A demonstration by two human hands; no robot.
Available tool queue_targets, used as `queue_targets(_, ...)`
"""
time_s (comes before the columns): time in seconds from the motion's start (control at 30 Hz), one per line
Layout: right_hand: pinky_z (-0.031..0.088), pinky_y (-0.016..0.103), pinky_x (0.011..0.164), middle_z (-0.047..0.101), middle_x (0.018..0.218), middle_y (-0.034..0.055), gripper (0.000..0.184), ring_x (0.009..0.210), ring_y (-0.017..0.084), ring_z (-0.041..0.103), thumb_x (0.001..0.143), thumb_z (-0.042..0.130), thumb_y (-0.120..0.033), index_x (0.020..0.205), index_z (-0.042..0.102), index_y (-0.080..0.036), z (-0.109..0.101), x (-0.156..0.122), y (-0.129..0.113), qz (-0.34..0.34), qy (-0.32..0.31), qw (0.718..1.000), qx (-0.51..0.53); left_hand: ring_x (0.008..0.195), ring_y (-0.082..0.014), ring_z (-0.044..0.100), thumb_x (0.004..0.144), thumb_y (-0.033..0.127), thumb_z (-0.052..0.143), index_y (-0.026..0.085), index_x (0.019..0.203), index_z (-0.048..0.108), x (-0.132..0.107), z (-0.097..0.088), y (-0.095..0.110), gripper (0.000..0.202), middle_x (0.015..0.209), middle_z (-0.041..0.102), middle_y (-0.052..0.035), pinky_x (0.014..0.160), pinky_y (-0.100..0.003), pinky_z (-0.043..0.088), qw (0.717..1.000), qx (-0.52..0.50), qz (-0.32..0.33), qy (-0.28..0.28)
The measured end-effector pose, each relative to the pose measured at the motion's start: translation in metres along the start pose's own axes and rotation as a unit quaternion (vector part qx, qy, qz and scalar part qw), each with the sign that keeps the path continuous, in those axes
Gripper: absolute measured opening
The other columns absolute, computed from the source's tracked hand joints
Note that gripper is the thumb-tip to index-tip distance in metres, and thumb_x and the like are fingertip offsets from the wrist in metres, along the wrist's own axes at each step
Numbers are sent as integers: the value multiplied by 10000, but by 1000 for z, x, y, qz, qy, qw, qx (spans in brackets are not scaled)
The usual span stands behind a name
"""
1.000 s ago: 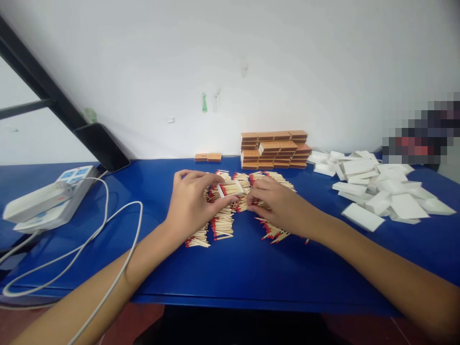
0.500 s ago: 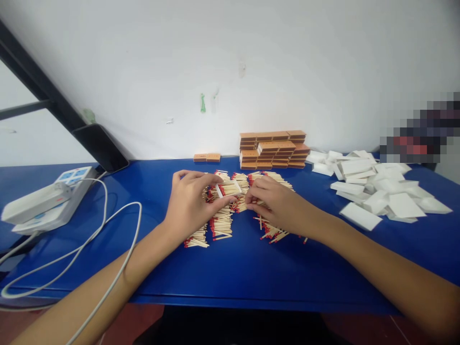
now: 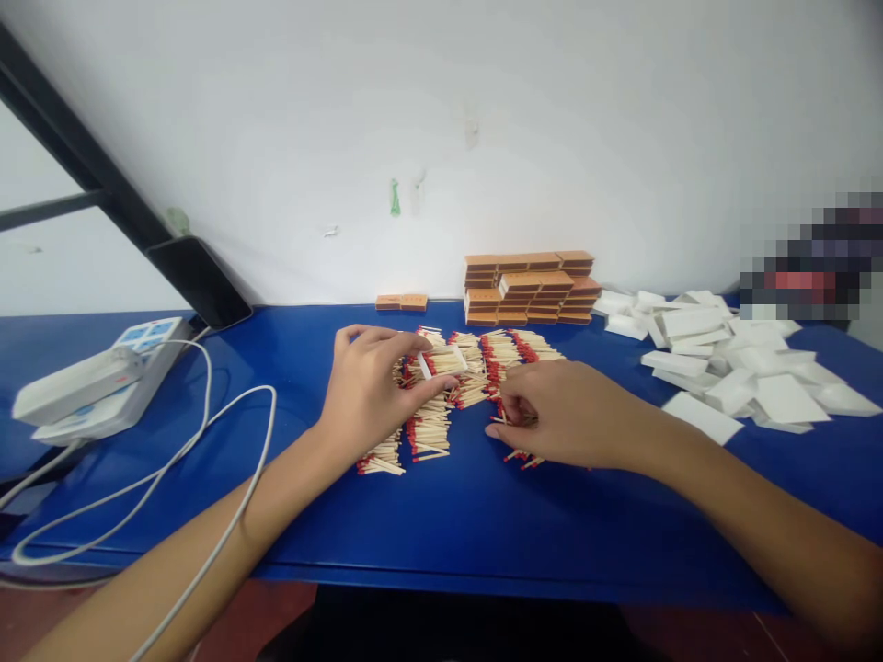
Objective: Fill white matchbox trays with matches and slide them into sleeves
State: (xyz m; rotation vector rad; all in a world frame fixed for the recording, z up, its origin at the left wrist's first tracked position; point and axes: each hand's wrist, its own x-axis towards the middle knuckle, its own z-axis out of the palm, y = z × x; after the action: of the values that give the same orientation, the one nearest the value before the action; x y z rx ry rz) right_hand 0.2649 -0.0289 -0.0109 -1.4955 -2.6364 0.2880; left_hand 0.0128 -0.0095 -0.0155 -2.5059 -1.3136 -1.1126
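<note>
Here's the matchbox tray (image 3: 424, 366), white, red-headed matches lying in it, over the rows of matchsticks and just to the right of the left hand (image 3: 372, 391). That left hand is clamped on it, fingers at the far edge, thumb along the near one; whether the tray bears on the matchsticks below, I can't tell!

Over to the right hand (image 3: 572, 414), well to the right of the tray: curled low over the nearer end of the loose matchsticks (image 3: 431, 434), thumb below the bent fingers. Is a match pinched in there? The curled fingers hide it, can't tell.

So the step in hand looks like filling: one hand steadying, the other picking. The next move calls for a neat, small pinch with the heads all facing one way, and for the left hand to hold the tray level so nothing slides out.

Now outward! Beyond both hands, the stack of matchboxes (image 3: 528, 292), and to its left a pair of matchboxes (image 3: 401, 302). Out to the right of the right hand, a jumbled heap of white trays (image 3: 790, 398), all on the blue bench (image 3: 441, 533). And a white cable (image 3: 209, 372) loops left of the left hand.
</note>
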Motion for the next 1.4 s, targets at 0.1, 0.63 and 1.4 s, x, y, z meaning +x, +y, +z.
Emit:
queue_targets(0.1, 355, 313, 594, 696, 751, 13, 219, 684, 190, 619, 865, 693, -326, 708, 579, -225, 1, 0, 0, -14, 12, 1000, 3, 962, -253, 724, 825, 531, 847, 232, 991, 730, 0, 0, 0, 362, 1007, 807, -21, 958, -443, 384, 1000, 3, 2, -1)
queue_targets(0.63, 349, 296, 571, 660, 744, 15, 191, 646, 172, 572, 915, 654, -248, 743, 575, -223, -1, -1, 3, -34, -16, 999, 37, 947, -242, 722, 792, 533, 874, 236, 979, 730, 1, 0, 0, 379, 989, 807, -4, 948, -443, 392, 1000, 3, 5, -2)
queue_targets(1.4, 432, 318, 678, 614, 919, 33, 235, 740, 176, 550, 1086, 470, -402, 952, 543, -223, 1, 5, -9, -95, 126, 973, 170, 1058, -249, 709, 795, 541, 866, 233, 1085, 724, -8, 5, 4, 446, 1059, 782, -40, 1097, -474, 342, 995, -40, 82, -48)
